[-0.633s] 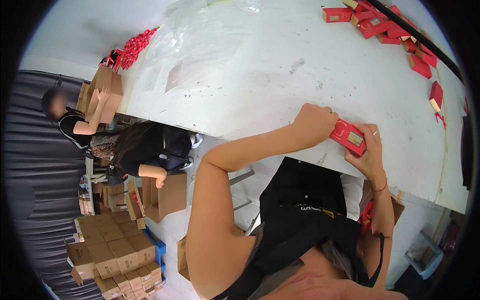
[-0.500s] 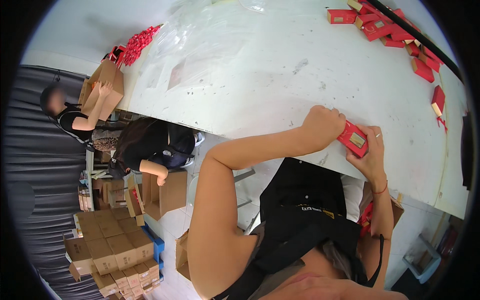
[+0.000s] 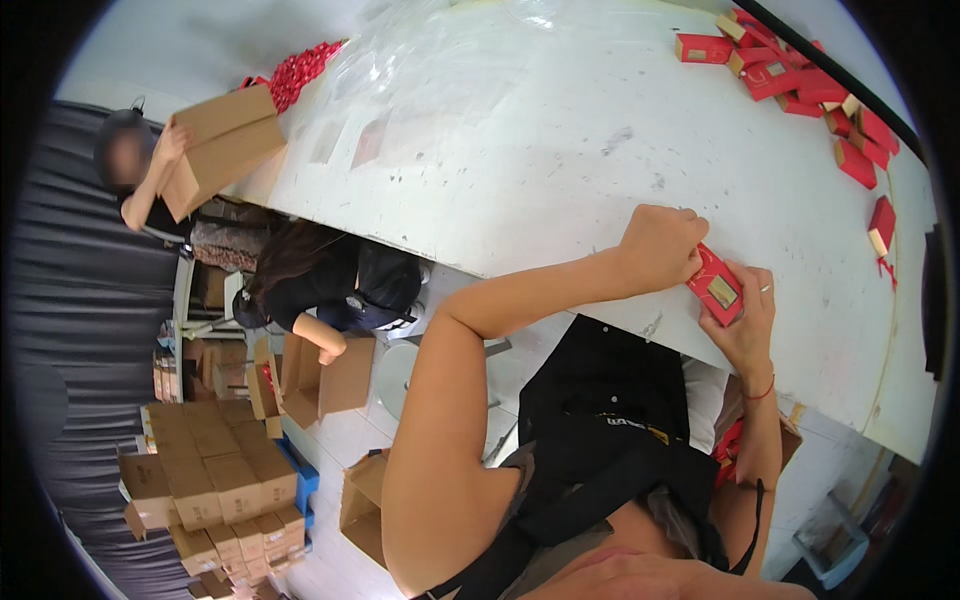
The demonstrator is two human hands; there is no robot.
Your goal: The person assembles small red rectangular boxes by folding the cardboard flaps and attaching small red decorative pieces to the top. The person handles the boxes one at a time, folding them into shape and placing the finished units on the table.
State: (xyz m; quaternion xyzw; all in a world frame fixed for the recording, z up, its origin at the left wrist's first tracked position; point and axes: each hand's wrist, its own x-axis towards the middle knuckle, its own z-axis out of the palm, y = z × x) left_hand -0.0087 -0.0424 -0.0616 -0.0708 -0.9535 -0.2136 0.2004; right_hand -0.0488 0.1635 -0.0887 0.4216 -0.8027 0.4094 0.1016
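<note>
We've got both hands on one small red carton (image 3: 716, 285) w/ a gold panel on its face, held right at the near edge of the white table (image 3: 520, 150). Our left hand (image 3: 660, 245) is closed round the carton's upper-left end, fingers curled over it; our right hand (image 3: 742, 320) cups the lower-right end, thumb and fingers pressed vs. its sides, so it's pinched between the two. We judge it light and thin-walled, prob. paperboard: stiff along the creases but easy to dent on the flat faces, so best taken by the edges and corners, not squeezed mid-panel. The printed face looks smooth, maybe a bit slick. Whether a flap is open we can't tell, as our fingers cover the ends. More red cartons (image 3: 800, 80) lie scattered at the far right of the table, well apart. To our left, a person hoists a brown cardboard box (image 3: 225, 140), another person bends over open boxes (image 3: 325, 375) on the floor, and stacked boxes (image 3: 215, 480) sit lower left.
</note>
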